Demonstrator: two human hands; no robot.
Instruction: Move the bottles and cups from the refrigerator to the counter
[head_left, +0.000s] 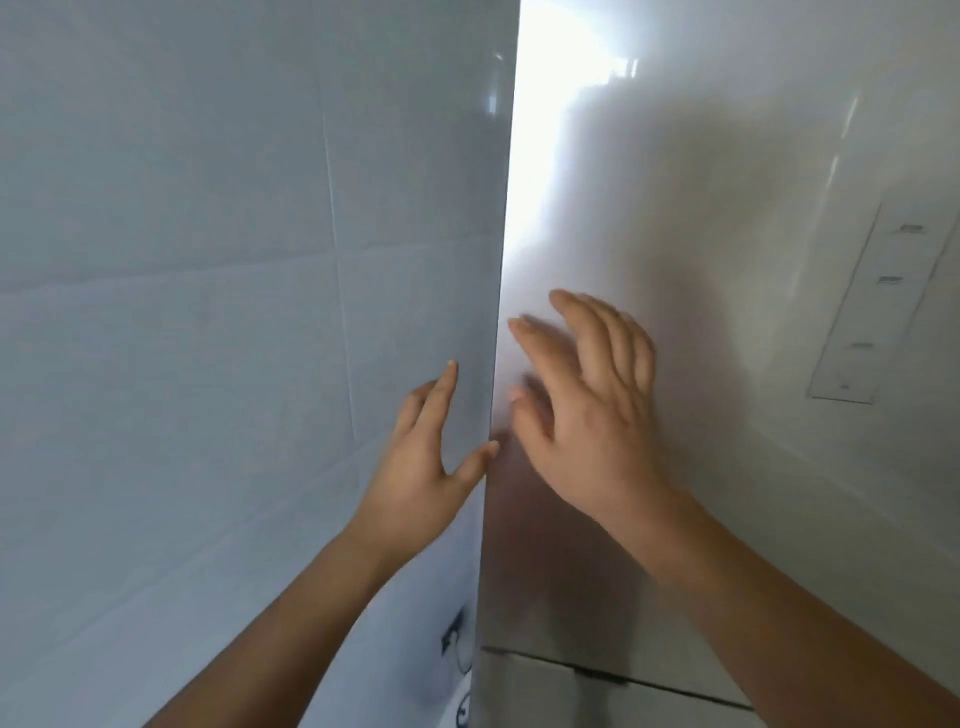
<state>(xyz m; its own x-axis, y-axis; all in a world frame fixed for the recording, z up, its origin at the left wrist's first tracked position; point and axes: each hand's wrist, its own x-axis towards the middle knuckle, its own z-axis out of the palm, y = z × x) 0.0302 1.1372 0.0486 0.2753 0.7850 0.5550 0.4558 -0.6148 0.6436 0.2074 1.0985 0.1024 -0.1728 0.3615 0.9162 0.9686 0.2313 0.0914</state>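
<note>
Refrigerator door (675, 182) is standing shut, hiding the interior. Its left edge is running close beside the tiled wall (182, 260), leaving only a narrow gap. Left hand (421, 467) is reaching along that gap, fingers straight, thumb touching the edge. Right hand (587, 415) (blurred) is spreading its fingers before the door face, holding nothing. Control panel (878, 306) is sitting well to the right.

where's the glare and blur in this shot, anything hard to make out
Head view: strong glare washes out the refrigerator door near its upper left edge; a soft shadow darkens the door's middle; the right hand is motion-blurred, outline smeared, while the left hand at the door edge is sharper; grout lines on the tiled wall bow from the wide lens.
</note>
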